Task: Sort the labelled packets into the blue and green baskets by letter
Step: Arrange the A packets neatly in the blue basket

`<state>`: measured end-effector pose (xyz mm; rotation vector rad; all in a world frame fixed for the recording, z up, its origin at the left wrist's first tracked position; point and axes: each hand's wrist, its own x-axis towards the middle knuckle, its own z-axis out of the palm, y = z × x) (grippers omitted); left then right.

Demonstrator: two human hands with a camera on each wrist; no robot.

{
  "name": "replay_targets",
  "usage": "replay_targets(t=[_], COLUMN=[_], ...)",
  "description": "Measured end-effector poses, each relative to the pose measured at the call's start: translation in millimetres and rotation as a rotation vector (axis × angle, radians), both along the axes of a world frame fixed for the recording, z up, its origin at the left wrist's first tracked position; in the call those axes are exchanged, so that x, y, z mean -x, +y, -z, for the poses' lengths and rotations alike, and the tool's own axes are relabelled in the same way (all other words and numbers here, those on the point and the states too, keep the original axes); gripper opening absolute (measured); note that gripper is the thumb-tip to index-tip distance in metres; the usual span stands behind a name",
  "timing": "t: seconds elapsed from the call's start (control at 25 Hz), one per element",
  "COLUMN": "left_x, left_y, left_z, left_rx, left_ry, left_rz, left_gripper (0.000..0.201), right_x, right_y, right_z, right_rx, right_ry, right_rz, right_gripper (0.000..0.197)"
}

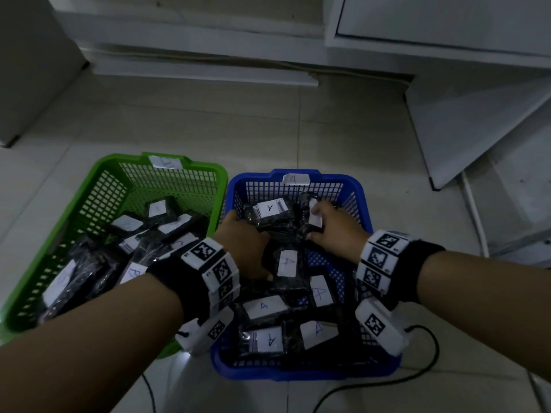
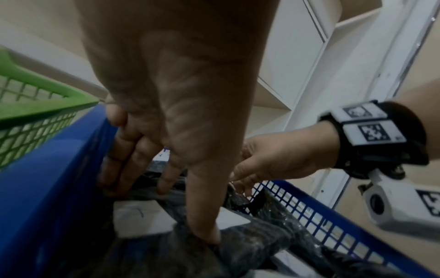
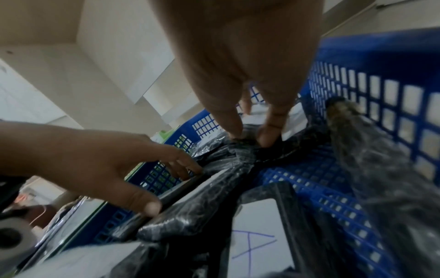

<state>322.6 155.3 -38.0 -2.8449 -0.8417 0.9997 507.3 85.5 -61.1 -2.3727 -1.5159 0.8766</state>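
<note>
- Two baskets sit side by side on the tiled floor: green basket (image 1: 103, 186) left, blue basket (image 1: 362, 201) right, their walls touching or nearly so.
- Blue one carries a paper tag (image 1: 295, 178) marked "A" on its far rim; every readable packet label inside it reads "A". Tag on the green far rim (image 1: 165, 162) is too faint to read; a near-side label in that basket looks like "B".
- Both hands are down in the far half of the blue basket. No loose packets in view on the floor, so sorting looks nearly done; this reads as tidying or a last placement.
- Left hand (image 1: 243, 245): grip around a black wrapped packet (image 1: 275, 219) at its left end, fingers over the far edge, thumb on the near side.
- Right hand (image 1: 331, 226): fingertips (image 3: 267, 137) pinching the crinkled black wrap at the packet's right end, beside a packet (image 1: 313, 211) standing on edge.
- Risks, as judged:
  - Pinch is on loose film only; a lift from there could tear the wrap or let that end sag and slip.
  - Upright packet just beside the right hand could topple if nudged.
  - Glossy wrap is slick; stacked packets may slide toward the near wall.
  - Several labels lie tilted or face away; a misread letter could go unnoticed.
  - Black cable (image 1: 429, 368) trails on the floor near the basket's near right corner; a wrist pull could snag it.
</note>
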Motion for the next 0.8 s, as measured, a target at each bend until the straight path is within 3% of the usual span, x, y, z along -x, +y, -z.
replay_targets(t=[0.2, 0.36, 0.44, 0.52, 0.6, 0.68, 0.8], left_x=[3.4, 1.5, -0.6, -2.5, -3.0, -3.3, -5.1], left_y=[-4.2, -8.1, -8.1, -9.3, -13.2, -15.1, -6.3], left_z=[-4.7, -7.4, -10.8, -11.8, -11.4, -10.0, -14.7], left_rx=[0.08, 0.216, 0.321, 0.323, 0.233, 0.191, 0.295], left_ry=[-0.065, -0.067, -0.064, -0.05, -0.027, -0.015, -0.036], left_rz=[-0.03, -0.149, -0.228, -0.221, -0.175, -0.153, -0.191], left_gripper=[0.08, 0.093, 0.099, 0.098, 0.098, 0.097, 0.098], right_x=[3.4, -10.1, -16.8, -16.6, -10.9, -6.0, -4.3], right_y=[-1.0, 2.1, -8.9, -25.8, -38.6, -40.8, -34.6], right_z=[-4.8, -21.6, -35.0, -40.0, -39.8, -37.7, -38.9], right_rx=[0.124, 0.109, 0.189, 0.364, 0.467, 0.412, 0.31], right_ry=[-0.02, -0.086, -0.318, -0.583, -0.713, -0.628, -0.328], right_rz=[-0.2, -0.269, -0.381, -0.577, -0.702, -0.663, -0.505], right_gripper=[0.077, 0.057, 0.046, 0.062, 0.078, 0.064, 0.027])
